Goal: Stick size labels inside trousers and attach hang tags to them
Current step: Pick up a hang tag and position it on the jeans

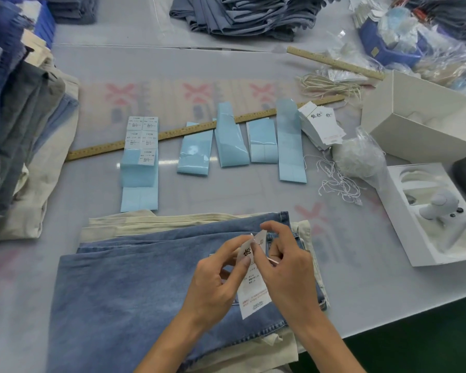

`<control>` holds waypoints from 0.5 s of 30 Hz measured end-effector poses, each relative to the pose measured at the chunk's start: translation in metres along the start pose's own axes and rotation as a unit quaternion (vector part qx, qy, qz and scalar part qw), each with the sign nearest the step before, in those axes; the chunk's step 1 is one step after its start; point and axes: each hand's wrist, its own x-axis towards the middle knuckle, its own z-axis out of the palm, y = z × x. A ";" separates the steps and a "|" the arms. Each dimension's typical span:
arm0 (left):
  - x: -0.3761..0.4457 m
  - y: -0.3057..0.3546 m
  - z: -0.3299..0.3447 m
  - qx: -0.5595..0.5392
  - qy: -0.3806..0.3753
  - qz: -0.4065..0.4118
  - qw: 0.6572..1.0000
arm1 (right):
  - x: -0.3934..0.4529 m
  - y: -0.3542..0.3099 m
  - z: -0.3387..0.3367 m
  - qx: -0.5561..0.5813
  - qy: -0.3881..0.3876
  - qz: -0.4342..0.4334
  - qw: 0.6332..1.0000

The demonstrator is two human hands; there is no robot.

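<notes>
Now, with your left hand (pixel 215 281) pinching the white printed paper hang tag (pixel 253 289) and your right hand (pixel 285 267) gripping its thin white string (pixel 271 261) over the folded blue denim trousers (pixel 135 292), you are at the tagging step, I judge; next, loop that string onto the trousers.

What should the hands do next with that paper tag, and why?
Probably push the white string through the top of the hang tag. The left hand pinches the tag over the blue jeans, and the right hand holds the string beside it.
</notes>
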 end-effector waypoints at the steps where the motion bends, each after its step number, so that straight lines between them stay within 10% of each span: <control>1: -0.001 0.001 -0.001 -0.005 -0.006 0.001 1.000 | 0.000 0.001 0.000 0.000 -0.002 -0.003 1.000; 10: 0.008 0.007 -0.016 -0.157 0.039 -0.113 0.980 | -0.016 0.009 0.003 -0.008 -0.019 -0.090 0.996; 15: 0.012 0.002 -0.024 -0.182 -0.094 -0.230 0.951 | -0.027 0.017 0.004 -0.023 -0.023 -0.120 0.992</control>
